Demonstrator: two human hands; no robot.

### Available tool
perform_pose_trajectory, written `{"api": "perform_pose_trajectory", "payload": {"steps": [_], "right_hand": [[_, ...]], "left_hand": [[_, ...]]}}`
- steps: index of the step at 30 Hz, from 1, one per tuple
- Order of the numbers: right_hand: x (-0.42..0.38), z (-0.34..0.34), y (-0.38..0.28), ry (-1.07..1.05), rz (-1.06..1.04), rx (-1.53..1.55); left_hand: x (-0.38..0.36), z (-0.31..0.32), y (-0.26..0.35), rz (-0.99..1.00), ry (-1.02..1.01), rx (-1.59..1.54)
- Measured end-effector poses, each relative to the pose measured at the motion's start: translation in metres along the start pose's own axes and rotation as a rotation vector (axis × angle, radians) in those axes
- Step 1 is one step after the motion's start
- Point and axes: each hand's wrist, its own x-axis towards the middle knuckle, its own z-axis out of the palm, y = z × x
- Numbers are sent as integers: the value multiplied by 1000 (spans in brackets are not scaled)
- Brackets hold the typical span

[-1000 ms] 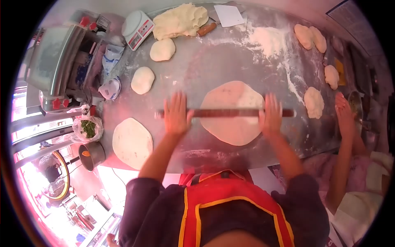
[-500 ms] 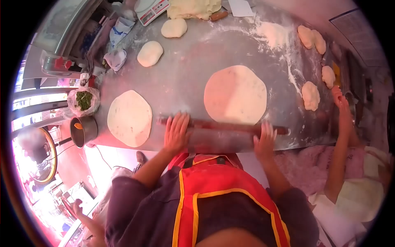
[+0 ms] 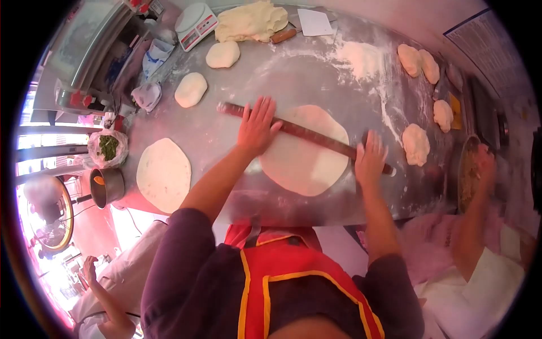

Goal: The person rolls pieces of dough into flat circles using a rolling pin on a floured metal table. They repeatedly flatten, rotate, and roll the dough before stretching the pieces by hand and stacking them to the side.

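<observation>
A dark wooden rolling pin [image 3: 313, 135] lies slantwise across a round flattened dough sheet [image 3: 307, 172], its left end farther from me than its right. My left hand [image 3: 257, 129] rests flat on the pin left of the dough's middle, fingers stretched out. Near the pin's right end, just beyond the dough's edge, my right hand [image 3: 371, 158] presses on it with extended fingers. Neither hand is wrapped around the pin. A second flattened dough sheet [image 3: 164, 175] lies to the left. Two dough balls, a nearer one [image 3: 191, 90] and a farther one [image 3: 223, 55], sit behind it.
Loose flour [image 3: 358, 59] and several dough lumps [image 3: 416, 144] are on the right. A scale [image 3: 196, 25] and a large dough mass [image 3: 251, 21] stand at the back. A pot [image 3: 107, 187] is at the left edge. A co-worker's hand [image 3: 484, 161] is over a bowl [image 3: 467, 175] at right.
Both hands have moved the rolling pin away from me, from the dough's near edge onto its middle, and the pin now slants. The co-worker's hand at right has moved to the bowl.
</observation>
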Motion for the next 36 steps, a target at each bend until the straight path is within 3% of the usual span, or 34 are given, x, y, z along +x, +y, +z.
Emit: {"api": "perform_pose_trajectory", "payload": {"steps": [5, 7, 9, 10, 13, 15, 18, 20, 24, 26, 28, 32, 33, 36], "right_hand": [[104, 34, 34, 66, 77, 18], [85, 28, 27, -116, -12, 96], [45, 10, 14, -232, -97, 166], [18, 0, 9, -255, -134, 197], [-29, -13, 9, -240, -194, 228], [-29, -16, 22, -316, -186, 249], [6, -37, 17, -201, -432, 318], [28, -39, 4, -168, -610, 336], [59, -24, -61, -131, -902, 396], [56, 16, -105, -186, -795, 511], [84, 36, -159, -204, -727, 463], [134, 56, -241, -73, -739, 625], [138, 56, -250, -35, -744, 699], [109, 42, -199, 87, -414, 830]], "left_hand": [[119, 17, 2, -33, 96, 98], [114, 17, 2, -26, 11, 91], [65, 5, -6, 9, -136, 88], [31, -5, -10, 72, -63, 27], [-23, -38, -24, 194, -147, 37], [-40, -55, -43, 86, -222, 3], [-91, -82, -46, 13, -258, 26], [-159, -94, -23, -125, -109, -15], [-291, -96, 35, -617, -227, -265], [-302, -100, 57, -628, -89, -341], [-299, -104, 54, -649, -77, -254], [-284, -105, 25, -728, -51, -169], [-285, -99, 14, -751, -68, -185], [-282, -98, 17, -806, -8, -239]]}}
